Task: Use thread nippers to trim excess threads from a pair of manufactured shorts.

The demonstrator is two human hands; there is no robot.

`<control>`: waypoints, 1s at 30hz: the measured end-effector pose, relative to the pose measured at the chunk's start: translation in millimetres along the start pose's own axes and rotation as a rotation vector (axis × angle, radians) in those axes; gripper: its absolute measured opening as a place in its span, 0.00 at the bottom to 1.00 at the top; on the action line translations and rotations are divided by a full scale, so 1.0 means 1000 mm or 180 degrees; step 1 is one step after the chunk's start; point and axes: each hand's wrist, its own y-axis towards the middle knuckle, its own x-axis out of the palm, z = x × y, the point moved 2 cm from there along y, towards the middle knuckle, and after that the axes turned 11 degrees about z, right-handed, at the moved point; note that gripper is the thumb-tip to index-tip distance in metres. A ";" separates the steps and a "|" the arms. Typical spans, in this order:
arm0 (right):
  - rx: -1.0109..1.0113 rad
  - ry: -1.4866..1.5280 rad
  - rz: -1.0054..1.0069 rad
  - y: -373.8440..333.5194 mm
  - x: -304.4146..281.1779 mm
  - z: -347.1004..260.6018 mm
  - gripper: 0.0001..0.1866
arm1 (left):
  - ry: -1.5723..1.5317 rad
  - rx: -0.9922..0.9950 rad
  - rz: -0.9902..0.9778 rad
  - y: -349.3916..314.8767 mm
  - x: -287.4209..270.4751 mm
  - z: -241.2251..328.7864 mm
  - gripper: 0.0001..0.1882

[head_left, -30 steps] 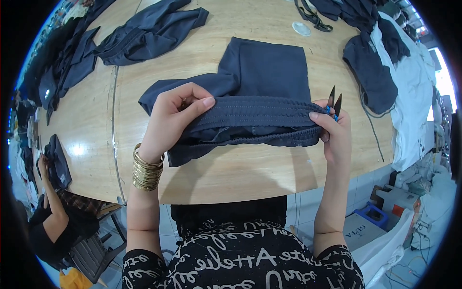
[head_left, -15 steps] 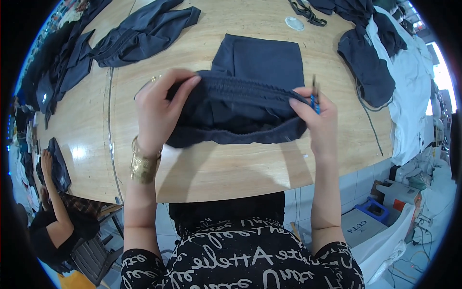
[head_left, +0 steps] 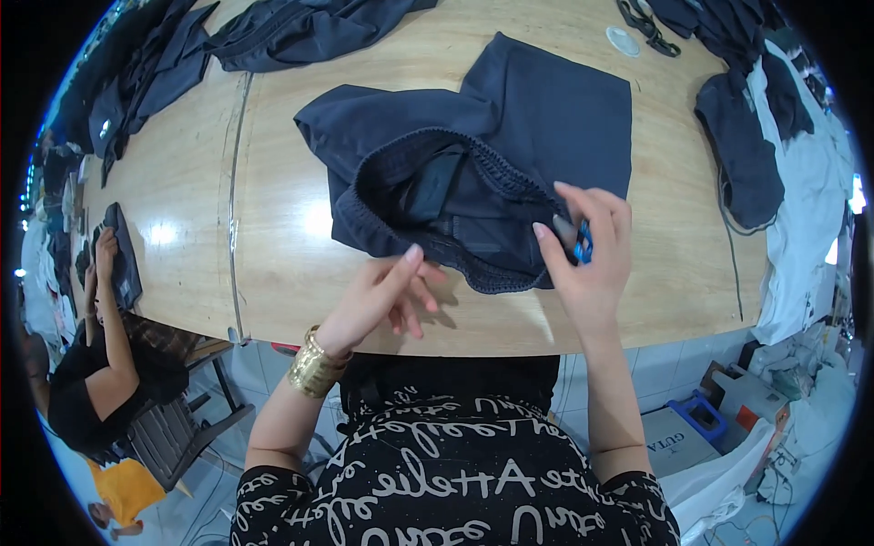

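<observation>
A dark navy garment with a gathered elastic waistband, apparently shorts or trousers, lies on the table in front of me. Its waist opening gapes toward me, and a dark label-like patch shows inside. My left hand is off the cloth just below the near edge of the waistband, fingers spread, nothing held. At the right end of the waistband is my right hand, with small blue-handled thread snips held in its curled fingers. Thumb and forefinger are beside the cloth; whether they touch it I cannot tell.
More dark garments lie at the far left and right, beside white cloth. A round white disc and black straps lie at the back. A co-worker handles dark cloth at left. Boxes stand below right.
Both hands were stretching the waistband above the table. The garment now lies down with its opening rounder; my left hand has let go and moved toward me. The snips stay in my right hand.
</observation>
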 end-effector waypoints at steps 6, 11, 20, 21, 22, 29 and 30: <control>0.0239 0.0908 -0.0906 -0.032 0.022 -0.011 0.15 | -0.0002 0.0146 0.0159 0.033 0.006 -0.019 0.27; 0.0817 0.0800 -0.0655 -0.025 0.016 -0.005 0.11 | -0.1908 0.0541 -0.0325 0.010 0.025 0.005 0.24; -0.0177 0.1006 -0.0744 -0.026 0.020 -0.024 0.14 | -0.1573 0.0479 -0.0443 0.001 0.037 0.016 0.25; -0.0179 0.1031 -0.0687 -0.028 0.022 -0.023 0.12 | -0.1577 0.0481 -0.0441 0.001 0.038 0.017 0.25; -0.0181 0.1056 -0.0628 -0.029 0.022 -0.023 0.11 | -0.1562 0.0503 -0.0396 0.000 0.040 0.019 0.25; 0.1854 0.1887 -0.0866 -0.017 0.005 -0.023 0.04 | -0.0886 0.0671 -0.0158 -0.001 0.041 0.035 0.21; 0.1846 0.1885 -0.0867 -0.014 -0.002 -0.021 0.04 | -0.0889 0.0678 -0.0159 0.000 0.039 0.033 0.21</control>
